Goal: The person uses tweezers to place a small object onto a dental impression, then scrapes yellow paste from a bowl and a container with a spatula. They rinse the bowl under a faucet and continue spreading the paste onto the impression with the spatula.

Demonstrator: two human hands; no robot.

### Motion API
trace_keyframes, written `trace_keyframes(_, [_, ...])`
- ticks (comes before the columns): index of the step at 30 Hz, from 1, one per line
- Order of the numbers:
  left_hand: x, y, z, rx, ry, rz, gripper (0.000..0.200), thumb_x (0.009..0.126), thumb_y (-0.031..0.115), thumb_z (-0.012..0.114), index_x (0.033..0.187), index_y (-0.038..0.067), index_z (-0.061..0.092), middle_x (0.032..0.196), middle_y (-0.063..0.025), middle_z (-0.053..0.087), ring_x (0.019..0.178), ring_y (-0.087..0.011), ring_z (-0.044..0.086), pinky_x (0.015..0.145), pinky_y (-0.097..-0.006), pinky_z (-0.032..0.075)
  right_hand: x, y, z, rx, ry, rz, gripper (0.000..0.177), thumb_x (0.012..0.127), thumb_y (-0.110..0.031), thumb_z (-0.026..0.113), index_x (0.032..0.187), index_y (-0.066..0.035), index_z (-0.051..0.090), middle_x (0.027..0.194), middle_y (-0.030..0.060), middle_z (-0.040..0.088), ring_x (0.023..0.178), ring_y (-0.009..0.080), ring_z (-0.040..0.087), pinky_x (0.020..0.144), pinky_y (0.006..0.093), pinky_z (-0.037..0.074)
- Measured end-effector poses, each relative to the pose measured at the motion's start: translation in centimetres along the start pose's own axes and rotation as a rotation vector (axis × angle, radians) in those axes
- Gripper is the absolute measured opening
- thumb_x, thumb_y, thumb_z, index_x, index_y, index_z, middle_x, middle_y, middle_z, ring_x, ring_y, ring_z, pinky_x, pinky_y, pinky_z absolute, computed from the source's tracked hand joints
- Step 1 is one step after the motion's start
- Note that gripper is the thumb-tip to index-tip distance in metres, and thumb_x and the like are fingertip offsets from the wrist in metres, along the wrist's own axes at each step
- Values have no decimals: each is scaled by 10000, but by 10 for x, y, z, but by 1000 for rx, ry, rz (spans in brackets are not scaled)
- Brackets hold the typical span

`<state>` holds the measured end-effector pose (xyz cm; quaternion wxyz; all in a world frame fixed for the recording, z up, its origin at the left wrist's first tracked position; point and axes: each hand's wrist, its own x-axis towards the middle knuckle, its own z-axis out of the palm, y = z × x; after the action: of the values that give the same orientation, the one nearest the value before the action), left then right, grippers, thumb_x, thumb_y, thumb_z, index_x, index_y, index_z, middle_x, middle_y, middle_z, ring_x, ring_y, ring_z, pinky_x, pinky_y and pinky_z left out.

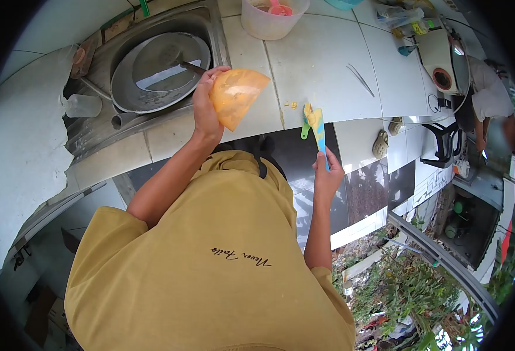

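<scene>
My left hand [206,104] is closed on a shiny orange bowl [240,92], tilted so that it shows as a half-round shape, above the counter's front edge. My right hand [328,174] grips the lower end of a blue spatula [320,140], its upper part smeared with thick yellow paste. Right beside that blade is a green handle [305,132] with a hole in its end, overlapping the counter edge. Yellow paste covers the tip above it. A few yellow crumbs [293,105] lie on the white tiles just left of the spatula.
A steel sink [217,35] at the left holds a large grey pan [123,99] and a lid. A clear tub [269,23] with a pink scoop [279,8] stands behind. Tweezers [360,80] lie on the tiles. A white appliance [438,58] and another person [491,88] are at the right.
</scene>
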<state>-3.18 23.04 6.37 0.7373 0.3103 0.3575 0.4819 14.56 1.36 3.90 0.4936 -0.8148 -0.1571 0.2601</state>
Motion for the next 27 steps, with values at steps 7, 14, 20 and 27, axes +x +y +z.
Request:
trace_keyframes(7, [-1,12,-36,10,22,-12,406,933,308,363,1167,17,523,1099,-113,577,1039,-197,576,904,-315,477,16,5,16,-609,170,-444,257,867,-62,567,1103,-21,659,913,188,687,774,384,656,666,420,516])
trace_keyframes(14, [-6,12,-59,46,18,-59,451,933,326,329,1222,30,510,1178,-123,583,1093,-224,584,944,-343,481,17,10,29,-641,143,-461,261,869,-43,556,1115,-19,639,873,214,679,752,388,659,659,441,519])
trace_keyframes(20, [-6,14,-63,26,12,-89,452,935,330,324,1223,29,499,1181,-126,578,1092,-222,584,943,-343,481,18,13,35,-707,159,-491,269,880,-48,555,1135,8,619,852,229,672,736,401,656,647,451,517])
trace_keyframes(27, [-5,16,-66,37,25,-74,446,940,322,317,1220,25,496,1176,-128,575,1094,-227,582,942,-346,481,17,10,38,-742,150,-511,278,882,-30,550,1149,18,608,926,235,671,774,401,657,663,455,521])
